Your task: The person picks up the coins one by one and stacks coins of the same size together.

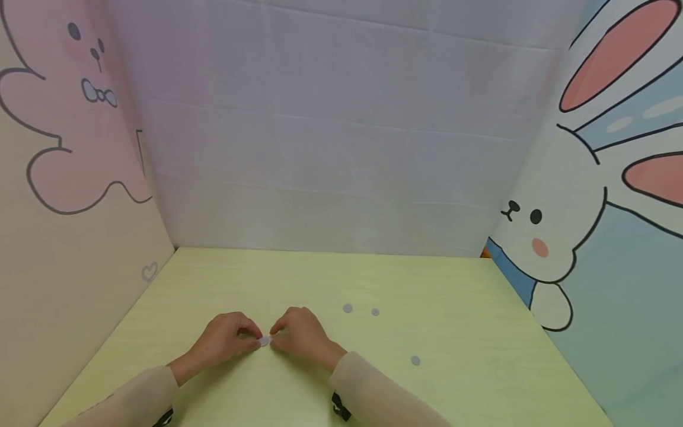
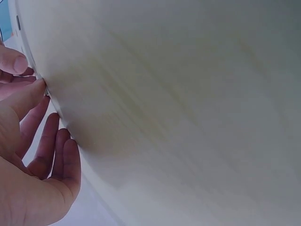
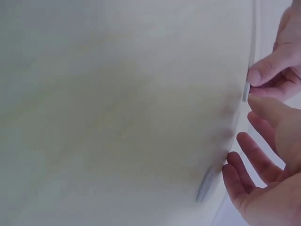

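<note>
A small flat grey disc (image 1: 264,341) is between the two hands, low over the yellow-green table (image 1: 453,296) in the head view. My left hand (image 1: 226,339) pinches its edge between thumb and fingertips; the right wrist view shows this disc (image 3: 246,90) as a thin grey sliver at those fingers. My right hand (image 1: 303,335) is just to the right, its thumb and fingers bent and parted, fingertips right by the disc's other side. In the left wrist view, the left hand (image 2: 37,141) has its other fingers spread close along the tabletop.
Two more grey discs lie beyond the right hand, a larger one (image 1: 348,308) and a smaller one (image 1: 376,312). Another disc (image 1: 415,360) lies nearer, to the right. A white sheet (image 1: 331,136) hangs behind the table, and printed panels stand on both sides.
</note>
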Action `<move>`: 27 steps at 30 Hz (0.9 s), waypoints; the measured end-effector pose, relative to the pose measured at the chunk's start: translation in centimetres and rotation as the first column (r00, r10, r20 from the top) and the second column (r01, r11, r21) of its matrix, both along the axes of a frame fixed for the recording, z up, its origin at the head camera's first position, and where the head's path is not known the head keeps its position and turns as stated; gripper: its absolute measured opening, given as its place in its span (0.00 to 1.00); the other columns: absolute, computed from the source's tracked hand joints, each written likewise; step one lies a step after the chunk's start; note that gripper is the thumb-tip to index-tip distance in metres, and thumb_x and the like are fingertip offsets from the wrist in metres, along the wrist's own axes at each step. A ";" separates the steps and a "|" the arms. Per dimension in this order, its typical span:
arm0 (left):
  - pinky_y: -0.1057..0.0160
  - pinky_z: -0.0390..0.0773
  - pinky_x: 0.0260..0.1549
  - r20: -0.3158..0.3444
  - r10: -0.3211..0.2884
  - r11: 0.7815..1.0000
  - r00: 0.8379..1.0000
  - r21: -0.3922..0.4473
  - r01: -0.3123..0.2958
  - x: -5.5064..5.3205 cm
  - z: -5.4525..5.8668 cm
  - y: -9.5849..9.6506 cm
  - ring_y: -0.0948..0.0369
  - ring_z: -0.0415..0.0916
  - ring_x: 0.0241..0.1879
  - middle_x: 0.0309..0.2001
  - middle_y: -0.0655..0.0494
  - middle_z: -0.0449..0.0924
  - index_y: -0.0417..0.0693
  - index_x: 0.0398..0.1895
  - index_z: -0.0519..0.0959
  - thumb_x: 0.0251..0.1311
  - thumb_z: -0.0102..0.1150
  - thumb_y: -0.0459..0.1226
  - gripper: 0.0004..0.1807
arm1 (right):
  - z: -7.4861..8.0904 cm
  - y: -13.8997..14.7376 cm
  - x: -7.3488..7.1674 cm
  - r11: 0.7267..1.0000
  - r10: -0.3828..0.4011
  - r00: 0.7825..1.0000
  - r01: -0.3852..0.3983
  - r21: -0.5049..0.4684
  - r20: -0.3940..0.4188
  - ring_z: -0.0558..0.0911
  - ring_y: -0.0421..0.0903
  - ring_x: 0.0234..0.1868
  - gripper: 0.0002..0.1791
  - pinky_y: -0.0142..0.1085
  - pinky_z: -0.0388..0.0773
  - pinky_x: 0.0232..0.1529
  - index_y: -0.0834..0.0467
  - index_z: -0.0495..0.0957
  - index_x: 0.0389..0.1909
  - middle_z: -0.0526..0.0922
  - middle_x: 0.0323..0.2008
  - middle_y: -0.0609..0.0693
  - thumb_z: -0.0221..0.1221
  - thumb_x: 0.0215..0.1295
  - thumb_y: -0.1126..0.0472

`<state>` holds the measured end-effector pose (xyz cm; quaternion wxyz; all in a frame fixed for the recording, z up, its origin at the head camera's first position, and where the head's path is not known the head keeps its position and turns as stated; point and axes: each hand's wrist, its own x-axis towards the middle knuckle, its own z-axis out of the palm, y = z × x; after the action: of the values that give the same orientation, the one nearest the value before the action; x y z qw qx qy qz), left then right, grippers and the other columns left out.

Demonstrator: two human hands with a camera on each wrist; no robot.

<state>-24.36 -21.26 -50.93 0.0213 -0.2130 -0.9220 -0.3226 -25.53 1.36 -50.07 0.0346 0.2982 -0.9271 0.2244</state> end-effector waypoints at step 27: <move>0.61 0.78 0.42 -0.002 0.028 1.000 1.000 -0.015 -0.028 0.1 -0.4 -0.1 0.66 0.79 0.39 0.36 0.72 0.84 0.65 0.33 0.91 0.57 0.81 0.46 0.05 | 1.2 10.1 2.4 0.999 0.021 0.986 -0.016 -0.028 0.167 0.82 0.42 0.48 0.15 0.34 0.78 0.49 0.54 0.90 0.52 0.87 0.46 0.45 0.73 0.66 0.55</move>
<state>-24.22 -21.34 -51.29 0.0248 -0.2007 -0.9273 -0.3150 -23.10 11.47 -48.87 -0.0414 0.2865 -0.9208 0.2615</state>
